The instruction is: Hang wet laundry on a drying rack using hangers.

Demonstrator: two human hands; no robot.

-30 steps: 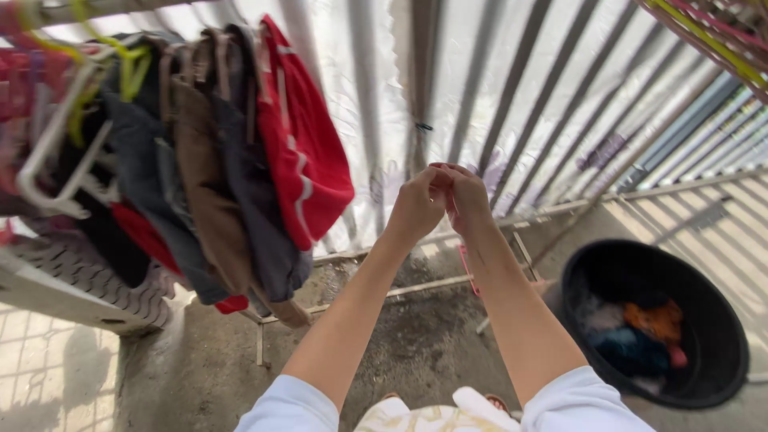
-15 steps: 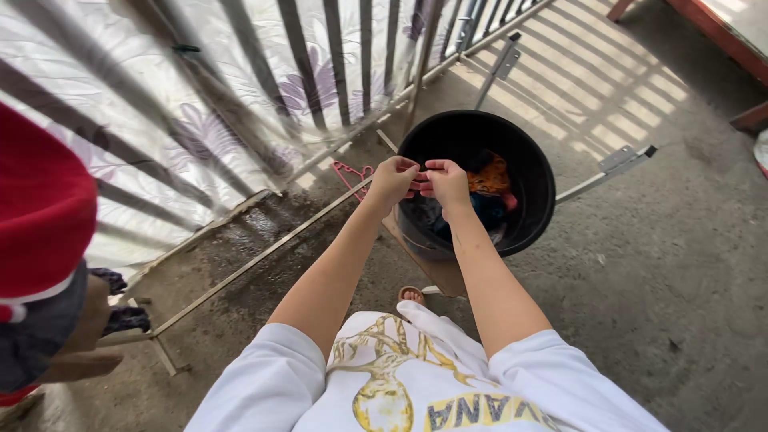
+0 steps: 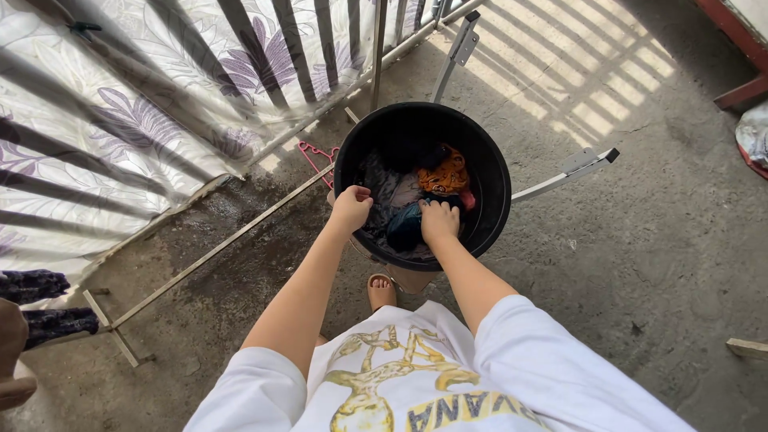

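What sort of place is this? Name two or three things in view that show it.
Probably an outdoor laundry-drying area: a black tub of damp clothes, a metal drying-rack frame on a wet concrete floor, and a floral sheet hung across bars.

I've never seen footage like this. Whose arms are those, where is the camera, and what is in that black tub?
There is no machine here. The camera sits on a person's head and looks down, so you see their own white shirt, both bare arms and one sandalled foot. The left hand is closed at the near rim of a round black tub, on a grey cloth. The right hand presses into the heap of crumpled clothes inside: grey, dark blue and orange pieces. The tub stands on a damp concrete floor. A metal drying rack runs alongside, with a flowered sheet hanging over it, and a red clothes hanger lies by the tub.
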